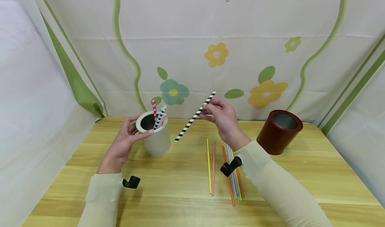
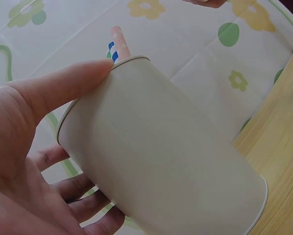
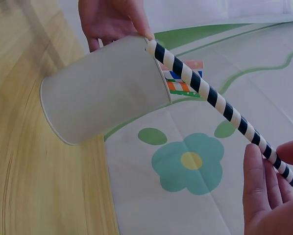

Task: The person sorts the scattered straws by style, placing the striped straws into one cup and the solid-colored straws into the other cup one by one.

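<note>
My left hand (image 1: 121,143) grips a white can (image 1: 157,143) at its rim, thumb along the front and fingers behind. The can stands upright on the table's left side. Several patterned paper straws lean inside it, among them a pink dotted straw (image 1: 154,109) and a blue-striped straw (image 1: 159,118); their lower ends are hidden. To the right of the can, my right hand (image 1: 225,121) pinches a black-and-white striped straw (image 1: 191,120) near its upper end. That straw is tilted in the air, its lower end apart from the can in the head view.
Thin plastic straws lie on the wooden table (image 1: 180,193): a yellow straw (image 1: 209,167), a pink straw (image 1: 214,168) and a loose cluster with an orange straw (image 1: 230,188) under the right forearm. A dark red can (image 1: 275,137) stands at right. Flowered cloth (image 1: 186,23) hangs behind.
</note>
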The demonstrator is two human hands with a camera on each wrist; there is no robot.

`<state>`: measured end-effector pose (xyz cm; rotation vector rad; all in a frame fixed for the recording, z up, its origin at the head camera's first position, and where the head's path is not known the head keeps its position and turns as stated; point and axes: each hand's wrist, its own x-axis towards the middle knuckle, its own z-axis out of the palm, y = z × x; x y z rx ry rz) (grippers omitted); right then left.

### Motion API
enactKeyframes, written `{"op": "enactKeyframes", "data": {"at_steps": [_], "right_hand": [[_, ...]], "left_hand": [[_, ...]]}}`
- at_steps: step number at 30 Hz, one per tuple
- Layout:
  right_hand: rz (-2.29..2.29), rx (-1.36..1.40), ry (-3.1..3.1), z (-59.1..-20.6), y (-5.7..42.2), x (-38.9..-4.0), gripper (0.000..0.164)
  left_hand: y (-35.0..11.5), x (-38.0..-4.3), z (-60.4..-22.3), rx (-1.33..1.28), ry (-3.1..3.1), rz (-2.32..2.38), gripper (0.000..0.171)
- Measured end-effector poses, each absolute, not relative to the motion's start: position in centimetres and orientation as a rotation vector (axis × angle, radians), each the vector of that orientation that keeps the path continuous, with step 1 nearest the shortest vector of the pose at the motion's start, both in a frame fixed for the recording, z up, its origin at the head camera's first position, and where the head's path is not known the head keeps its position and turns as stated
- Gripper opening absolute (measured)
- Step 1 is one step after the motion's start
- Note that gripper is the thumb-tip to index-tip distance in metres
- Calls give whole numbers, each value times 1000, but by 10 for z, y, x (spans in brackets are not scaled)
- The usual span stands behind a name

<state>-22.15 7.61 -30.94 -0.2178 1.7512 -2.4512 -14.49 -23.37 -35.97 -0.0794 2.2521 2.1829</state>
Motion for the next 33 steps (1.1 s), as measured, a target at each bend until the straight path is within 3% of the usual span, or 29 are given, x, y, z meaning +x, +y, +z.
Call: {"op": "enactKeyframes", "data": {"at_steps": [33], "right_hand": [[-2572,-333,1793,-303,31,-218,27]], "left_hand": [[-233,-146,-364,-63,2260,2192,74]]}}
